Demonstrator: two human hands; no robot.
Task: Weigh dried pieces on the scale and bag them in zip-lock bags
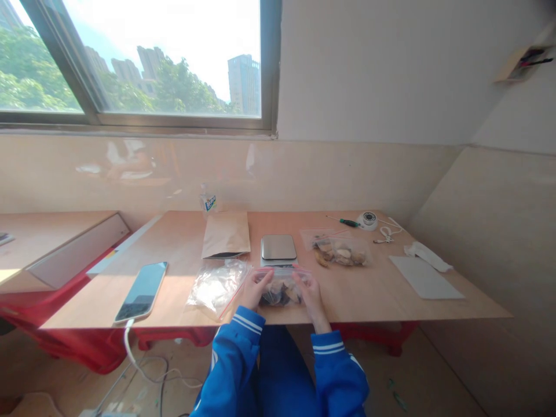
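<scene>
A clear zip bag point(281, 294) with dark and tan pieces inside lies at the table's near edge. My left hand point(255, 288) pinches its top left corner, and my right hand point(310, 289) grips the top right, both thumbs along the pink-red zip strip. What the pieces are I cannot make out. Just behind the bag stands a small kitchen scale point(278, 247) with a bare steel plate. Left of my left hand are clear plastic bags point(217, 285) with a red strip. Farther right, another zip bag point(343, 253) holds brownish pieces.
A brown paper pouch point(226, 233) and a plastic bottle point(208, 200) stand back left. A phone point(142, 291) on a cable lies left. At right are a screwdriver point(348, 222), a white dome camera point(368, 220), a white sheet point(425, 278) and a crumpled tissue point(428, 256).
</scene>
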